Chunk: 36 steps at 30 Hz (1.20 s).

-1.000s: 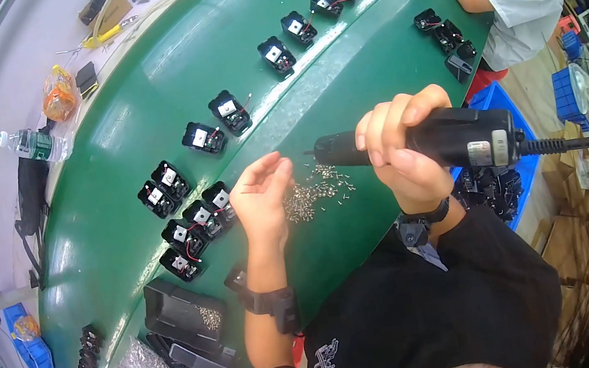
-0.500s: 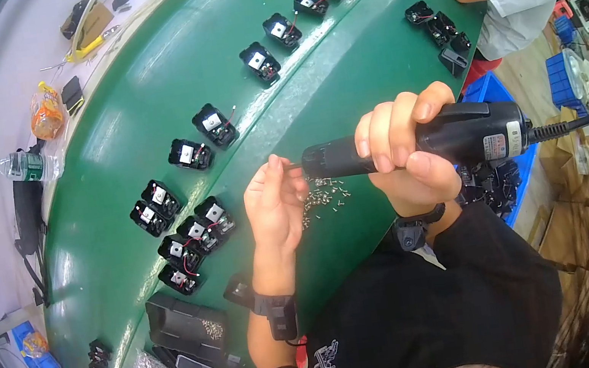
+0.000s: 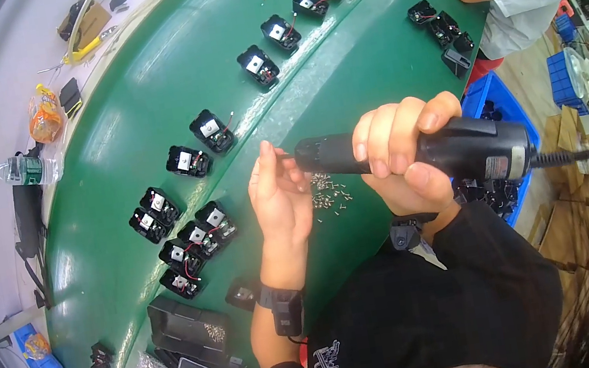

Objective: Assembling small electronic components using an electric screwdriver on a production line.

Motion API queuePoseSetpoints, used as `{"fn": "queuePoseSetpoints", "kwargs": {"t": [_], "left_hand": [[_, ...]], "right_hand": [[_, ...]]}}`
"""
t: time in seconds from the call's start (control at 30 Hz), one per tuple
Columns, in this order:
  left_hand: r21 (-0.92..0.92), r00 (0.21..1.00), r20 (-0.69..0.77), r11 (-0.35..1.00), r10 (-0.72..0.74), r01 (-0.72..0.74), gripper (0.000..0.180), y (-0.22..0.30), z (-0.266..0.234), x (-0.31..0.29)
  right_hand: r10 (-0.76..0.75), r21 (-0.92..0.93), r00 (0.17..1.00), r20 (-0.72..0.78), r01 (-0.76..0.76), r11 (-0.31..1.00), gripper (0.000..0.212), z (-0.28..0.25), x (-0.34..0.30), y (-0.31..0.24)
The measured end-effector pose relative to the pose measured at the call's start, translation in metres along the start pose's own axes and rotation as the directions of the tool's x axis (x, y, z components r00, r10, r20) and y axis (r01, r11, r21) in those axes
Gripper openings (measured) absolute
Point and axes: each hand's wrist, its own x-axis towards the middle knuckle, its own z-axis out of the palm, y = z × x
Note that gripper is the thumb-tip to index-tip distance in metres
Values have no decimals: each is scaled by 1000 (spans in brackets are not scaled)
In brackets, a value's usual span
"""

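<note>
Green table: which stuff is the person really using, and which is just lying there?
In use:
- black electric screwdriver, held in the right hand
- left hand raised at its tip
- pile of small screws
- black casings beside the left hand

Just lying about:
- water bottle
- orange snack bag
- yellow-handled tool

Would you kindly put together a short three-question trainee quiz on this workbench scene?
1. True or false: the right hand grips the black cylindrical electric screwdriver.
2. What does the left hand bring its fingertips to: (a) the screwdriver's tip, (b) the clear plastic water bottle, (c) the blue plastic crate?
3. What lies loose on the green belt surface just beneath the screwdriver?

Key: 1 true. 2 (a). 3 a small heap of silver metal screws.
</note>
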Motion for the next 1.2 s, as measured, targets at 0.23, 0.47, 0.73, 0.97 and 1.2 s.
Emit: {"fn": "queuePoseSetpoints", "kwargs": {"t": [0.23, 0.47, 0.73, 0.97, 1.2], "left_hand": [[-197, 990, 137, 980, 42, -14, 27, 1, 10, 28], [857, 891, 283, 324, 355, -402, 32, -12, 4, 43], [779, 721, 544, -577, 429, -244, 65, 46, 21, 101], [737, 771, 558, -609, 306, -292, 81, 44, 17, 131], [735, 725, 618, -551, 304, -395, 70, 54, 3, 147]], "right_hand": [[-107, -146, 987, 122, 124, 981, 36, 2, 13, 11], [-170, -286, 985, 29, 171, 943, 36, -51, 68, 88], [-96, -277, 994, -47, 79, 958, 33, -67, 80, 131], [-79, -277, 995, -58, 60, 959, 33, -73, 86, 144], [47, -290, 999, -27, -53, 956, 35, -82, 85, 148]]}}
